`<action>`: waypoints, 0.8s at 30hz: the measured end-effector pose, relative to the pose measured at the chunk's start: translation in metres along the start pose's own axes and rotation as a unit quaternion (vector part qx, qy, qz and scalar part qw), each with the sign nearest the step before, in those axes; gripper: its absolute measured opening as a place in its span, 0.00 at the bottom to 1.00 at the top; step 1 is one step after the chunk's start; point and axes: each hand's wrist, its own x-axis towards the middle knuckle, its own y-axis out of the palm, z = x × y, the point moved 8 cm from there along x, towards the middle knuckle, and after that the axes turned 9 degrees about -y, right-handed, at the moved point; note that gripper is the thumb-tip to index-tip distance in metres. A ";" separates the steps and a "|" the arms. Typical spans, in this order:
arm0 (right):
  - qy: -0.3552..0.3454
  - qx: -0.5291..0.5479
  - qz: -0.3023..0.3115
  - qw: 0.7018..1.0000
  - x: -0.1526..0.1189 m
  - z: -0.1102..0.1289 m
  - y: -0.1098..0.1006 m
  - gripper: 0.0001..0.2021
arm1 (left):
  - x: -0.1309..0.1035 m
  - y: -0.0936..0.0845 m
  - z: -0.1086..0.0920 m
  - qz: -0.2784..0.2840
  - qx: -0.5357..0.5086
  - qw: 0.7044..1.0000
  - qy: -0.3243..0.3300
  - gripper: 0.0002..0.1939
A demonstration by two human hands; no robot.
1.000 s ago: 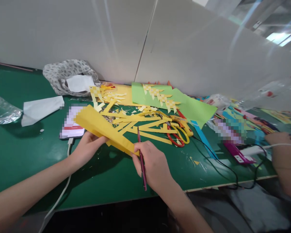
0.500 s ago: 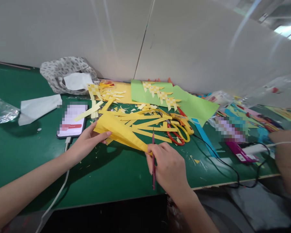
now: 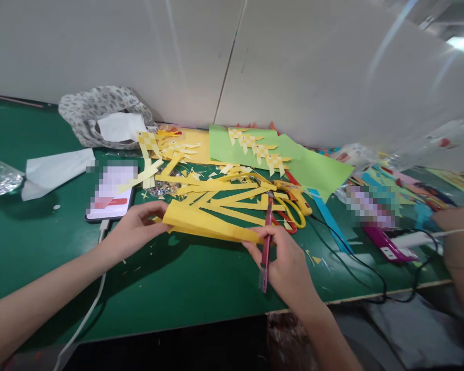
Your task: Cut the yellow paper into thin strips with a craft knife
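In the middle of the frame, the left hand (image 3: 139,225) is pinching one end of the yellow paper (image 3: 209,222). The right hand (image 3: 288,263) is pinching the other, maybe to hold it straight, and is also gripping a pen (image 3: 267,252), perhaps to have it ready.

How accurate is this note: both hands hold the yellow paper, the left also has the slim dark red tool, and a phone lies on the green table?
Not quite: the slim dark red tool is in the right hand, not the left hand, as the head view shows. The rest stands: both hands hold the yellow paper, and a phone lies on the green table.
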 end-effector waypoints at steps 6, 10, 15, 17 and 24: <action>0.070 0.020 -0.055 0.996 -0.001 -0.019 0.002 0.16 | -0.008 0.020 -0.012 0.032 0.265 0.955 0.131 0.15; 0.052 0.027 -0.082 0.995 -0.002 -0.015 0.004 0.15 | -0.010 0.021 -0.012 0.012 0.311 0.940 0.140 0.16; 0.001 0.144 -0.168 0.975 -0.012 0.023 -0.015 0.09 | -0.011 0.022 -0.013 -0.006 0.336 0.934 0.122 0.18; -0.014 0.218 -0.081 0.972 -0.010 0.044 -0.005 0.17 | -0.011 0.022 -0.015 -0.018 0.340 0.933 0.120 0.18; 0.041 0.394 0.043 0.917 0.007 0.054 0.034 0.24 | -0.014 0.029 -0.018 -0.017 0.355 0.921 0.161 0.11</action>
